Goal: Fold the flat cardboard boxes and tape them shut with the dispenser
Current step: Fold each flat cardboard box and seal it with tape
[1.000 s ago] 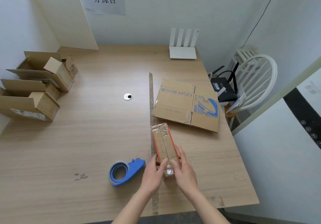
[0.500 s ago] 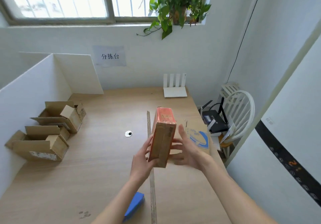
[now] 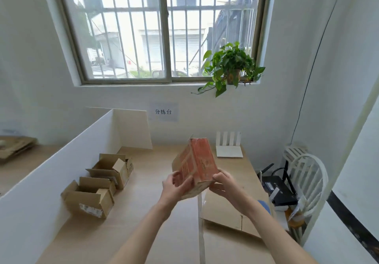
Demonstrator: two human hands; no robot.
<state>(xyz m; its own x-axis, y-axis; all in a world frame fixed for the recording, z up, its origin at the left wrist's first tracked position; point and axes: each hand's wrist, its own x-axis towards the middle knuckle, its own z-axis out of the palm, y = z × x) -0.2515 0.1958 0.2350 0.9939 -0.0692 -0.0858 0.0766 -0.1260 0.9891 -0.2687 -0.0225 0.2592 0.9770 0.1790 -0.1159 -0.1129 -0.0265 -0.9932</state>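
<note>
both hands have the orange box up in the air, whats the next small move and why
Probably carry the orange box left and set it beside the two open cardboard boxes. Both the left hand and right hand grip its lower end, it is off the table, and the flat cardboard below waits to be folded.

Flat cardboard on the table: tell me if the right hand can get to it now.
Probably not yet: the right hand and left hand both grip the orange box. The flat cardboard lies uncovered just below.

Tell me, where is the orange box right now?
The orange box is mid-frame, raised above the table, between the left hand and right hand.
</note>
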